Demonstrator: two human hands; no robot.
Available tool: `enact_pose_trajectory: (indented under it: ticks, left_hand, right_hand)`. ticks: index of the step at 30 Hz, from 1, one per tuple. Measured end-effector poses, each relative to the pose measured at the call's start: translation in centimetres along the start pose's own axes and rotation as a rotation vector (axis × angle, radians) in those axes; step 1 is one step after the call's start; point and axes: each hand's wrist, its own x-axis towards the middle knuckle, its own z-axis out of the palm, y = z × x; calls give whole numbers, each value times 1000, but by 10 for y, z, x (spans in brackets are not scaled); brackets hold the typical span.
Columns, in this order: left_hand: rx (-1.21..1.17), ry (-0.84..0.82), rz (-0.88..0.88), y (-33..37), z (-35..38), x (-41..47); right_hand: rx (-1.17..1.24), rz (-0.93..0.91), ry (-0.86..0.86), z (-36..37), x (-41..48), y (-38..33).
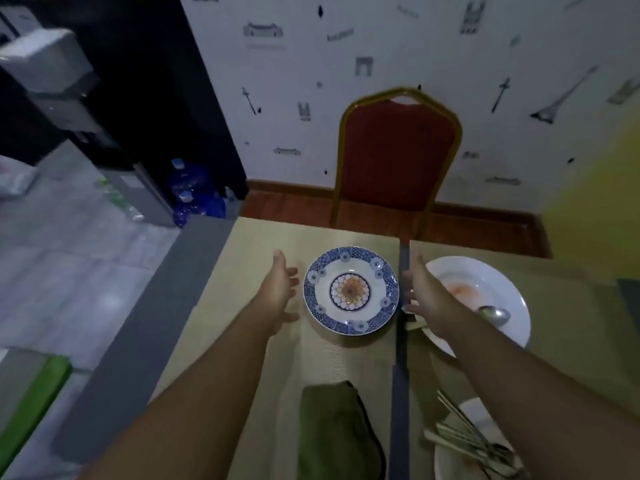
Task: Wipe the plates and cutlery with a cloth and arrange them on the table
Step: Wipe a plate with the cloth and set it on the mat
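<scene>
The left hand (277, 292) is being held open and empty over the tan placemat (221, 306) that is covering the left half of the table, its fingers spread just beside the left rim of the blue-patterned plate (350, 291) without touching it. That plate is lying flat toward the far edge of the table, in front of the red chair (398, 157) that is standing beyond it. A folded green cloth (332, 427) is lying on the same mat at the near edge, between the two forearms. The right hand (427, 296) is likewise being held open, grasping nothing, over the dark gap (403, 258) between the two mats, just right of the patterned plate. Further right, a white plate (485, 271) bearing a reddish smear is being partly hidden by that hand, with a spoon (493, 313) resting in it. At the near right corner, cutlery (471, 445) is lying piled on another white plate (450, 469).
</scene>
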Motion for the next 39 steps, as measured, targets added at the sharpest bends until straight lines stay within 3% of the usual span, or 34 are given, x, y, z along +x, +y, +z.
enact_pose_trajectory:
  ticks: [8, 14, 35, 39]
  left_hand:
    - [-10, -102, -225, -2, 5, 66]
    - [-1, -117, -160, -16, 12, 86]
    - [14, -7, -58, -7, 22, 39]
    - [-52, -108, -94, -14, 11, 10]
  right_hand:
    - [-16, 126, 44, 19, 63, 3]
    - [-37, 160, 113, 21, 80, 9]
    - [135, 146, 10, 9, 54, -9]
    - [121, 45, -14, -2, 26, -10]
